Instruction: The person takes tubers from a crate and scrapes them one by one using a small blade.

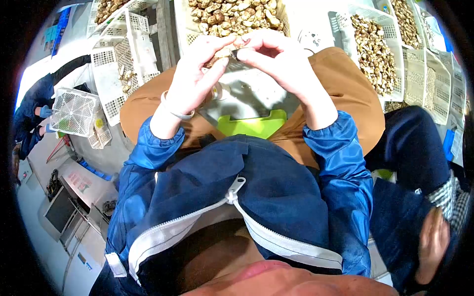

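In front of me, near the crate's front edge, both of my hands are raised and close together. My left hand (197,76) is closed, pinching a small brown-and-cream mushroom (213,61) between thumb and fingers. My right hand (279,61) is closed around a small dark tool (234,53) beside the mushroom; the fingers hide most of it, and its kind is unclear. Just beyond my hands is a white plastic crate (181,29) heaped with similar brown-and-cream mushrooms (232,15).
Between my knees lies a green plastic piece (254,124). At right stands another mushroom-filled crate (348,49); white crates (116,64) stack at left. A neighbour's leg and hand (434,241) are close on my right. Farther left, a gloved person holds a crate (74,111).
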`<state>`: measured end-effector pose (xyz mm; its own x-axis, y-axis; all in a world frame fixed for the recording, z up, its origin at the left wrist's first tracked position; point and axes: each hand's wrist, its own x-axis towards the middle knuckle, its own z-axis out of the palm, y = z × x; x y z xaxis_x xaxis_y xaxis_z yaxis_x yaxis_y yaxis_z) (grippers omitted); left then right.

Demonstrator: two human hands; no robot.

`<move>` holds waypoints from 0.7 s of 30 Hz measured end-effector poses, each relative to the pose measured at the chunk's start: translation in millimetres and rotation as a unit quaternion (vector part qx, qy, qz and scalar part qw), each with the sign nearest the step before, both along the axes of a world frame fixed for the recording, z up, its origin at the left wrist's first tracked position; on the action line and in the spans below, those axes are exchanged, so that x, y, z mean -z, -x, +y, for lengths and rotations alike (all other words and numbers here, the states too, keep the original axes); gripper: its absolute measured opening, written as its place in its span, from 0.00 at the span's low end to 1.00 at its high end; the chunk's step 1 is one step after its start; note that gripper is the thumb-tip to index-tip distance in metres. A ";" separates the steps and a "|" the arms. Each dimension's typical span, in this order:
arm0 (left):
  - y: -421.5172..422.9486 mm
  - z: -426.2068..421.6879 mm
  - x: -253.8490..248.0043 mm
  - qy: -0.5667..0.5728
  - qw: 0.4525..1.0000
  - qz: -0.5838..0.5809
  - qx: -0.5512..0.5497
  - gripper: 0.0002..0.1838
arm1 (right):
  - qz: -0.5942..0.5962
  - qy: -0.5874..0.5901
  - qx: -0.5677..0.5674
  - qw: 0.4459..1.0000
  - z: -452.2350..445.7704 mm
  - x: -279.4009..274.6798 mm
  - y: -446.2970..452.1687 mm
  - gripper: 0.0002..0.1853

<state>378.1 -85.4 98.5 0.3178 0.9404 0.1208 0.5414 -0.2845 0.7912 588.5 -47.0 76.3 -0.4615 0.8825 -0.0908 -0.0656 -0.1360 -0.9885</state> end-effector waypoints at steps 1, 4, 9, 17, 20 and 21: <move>-1.0 -0.5 -1.7 -0.017 0.999 0.031 0.006 0.22 | -0.005 -0.015 0.003 1.000 -3.0 0.4 0.7 0.08; -5.4 0.2 -4.7 -0.041 0.997 0.059 0.020 0.23 | 0.005 0.039 -0.029 0.999 6.6 12.1 -8.1 0.08; -2.2 0.0 -4.9 -0.042 0.995 0.092 0.003 0.22 | 0.021 0.008 -0.011 1.000 0.4 9.2 0.0 0.07; -4.1 1.4 -2.2 -0.072 0.992 0.103 0.000 0.27 | 0.055 0.060 -0.018 0.997 1.0 14.8 -7.6 0.07; -4.6 -0.1 2.6 -0.089 0.991 0.104 0.003 0.28 | -0.016 0.023 -0.024 0.999 -2.2 19.2 -0.2 0.08; -5.8 -0.1 2.7 -0.092 0.990 0.107 0.005 0.28 | 0.020 0.064 -0.033 0.997 3.4 17.2 -4.8 0.08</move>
